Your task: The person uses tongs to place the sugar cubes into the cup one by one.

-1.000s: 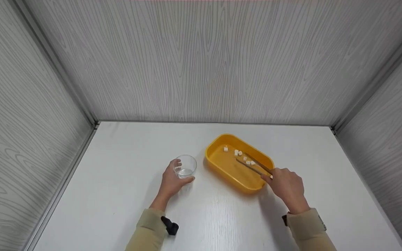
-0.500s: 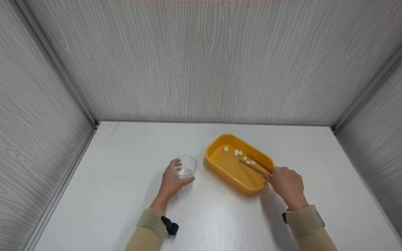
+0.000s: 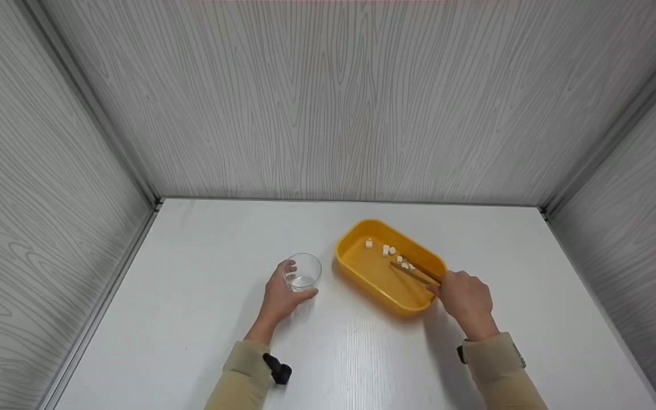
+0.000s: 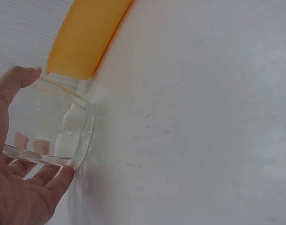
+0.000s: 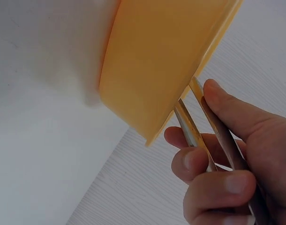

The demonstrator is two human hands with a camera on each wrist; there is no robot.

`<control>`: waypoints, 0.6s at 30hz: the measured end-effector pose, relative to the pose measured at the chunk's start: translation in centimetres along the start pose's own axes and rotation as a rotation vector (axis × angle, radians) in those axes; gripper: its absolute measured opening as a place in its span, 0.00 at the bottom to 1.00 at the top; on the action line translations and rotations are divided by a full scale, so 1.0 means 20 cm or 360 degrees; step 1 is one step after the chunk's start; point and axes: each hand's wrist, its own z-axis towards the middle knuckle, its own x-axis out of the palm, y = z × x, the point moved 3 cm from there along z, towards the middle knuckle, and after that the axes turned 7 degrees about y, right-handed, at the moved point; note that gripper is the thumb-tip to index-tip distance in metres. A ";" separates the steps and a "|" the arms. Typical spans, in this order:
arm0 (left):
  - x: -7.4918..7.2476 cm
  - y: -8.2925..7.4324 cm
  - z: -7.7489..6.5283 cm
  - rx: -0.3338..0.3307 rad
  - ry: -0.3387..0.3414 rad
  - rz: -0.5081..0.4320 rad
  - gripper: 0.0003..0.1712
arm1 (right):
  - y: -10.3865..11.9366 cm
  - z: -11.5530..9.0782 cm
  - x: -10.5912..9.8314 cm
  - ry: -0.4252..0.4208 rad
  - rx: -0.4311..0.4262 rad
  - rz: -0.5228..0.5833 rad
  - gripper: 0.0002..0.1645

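Observation:
In the head view my left hand (image 3: 283, 295) holds a clear drinking glass (image 3: 307, 275) standing on the table, thumb on one side and fingers on the other. Through the glass wall, the left wrist view shows white lumps (image 4: 73, 119) near its base. My right hand (image 3: 467, 297) grips metal tongs (image 5: 222, 136) over the near right rim of a yellow tray (image 3: 365, 285). The tongs' arms stand apart, their tips low in the tray around a few small white cubes (image 3: 405, 266). Whether they touch a cube, I cannot tell.
More white cubes (image 3: 385, 250) lie toward the tray's far end. The tray sits at an angle on a white table (image 3: 220, 239), right of the glass. Grey wood-grain panels (image 3: 328, 114) enclose the table at the back and sides.
My right hand has shifted slightly up and left, and the gap between the tongs' arms has narrowed around the cubes. The left hand and glass have not moved.

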 end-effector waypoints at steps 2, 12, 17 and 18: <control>0.00 0.00 0.00 0.0010 0.0000 -0.0011 0.52 | 0.00 0.00 0.00 -0.0012 -0.0004 -0.0006 0.24; 0.00 0.00 0.00 0.0057 0.0000 -0.0018 0.52 | 0.00 0.01 0.01 -0.0049 -0.0005 -0.0016 0.25; 0.00 0.00 0.00 0.0044 -0.0006 -0.0011 0.52 | 0.00 0.01 0.02 -0.0034 -0.0013 -0.0007 0.24; 0.00 0.00 0.00 0.0038 -0.0007 -0.0011 0.52 | 0.00 0.01 0.01 -0.0034 -0.0014 -0.0006 0.23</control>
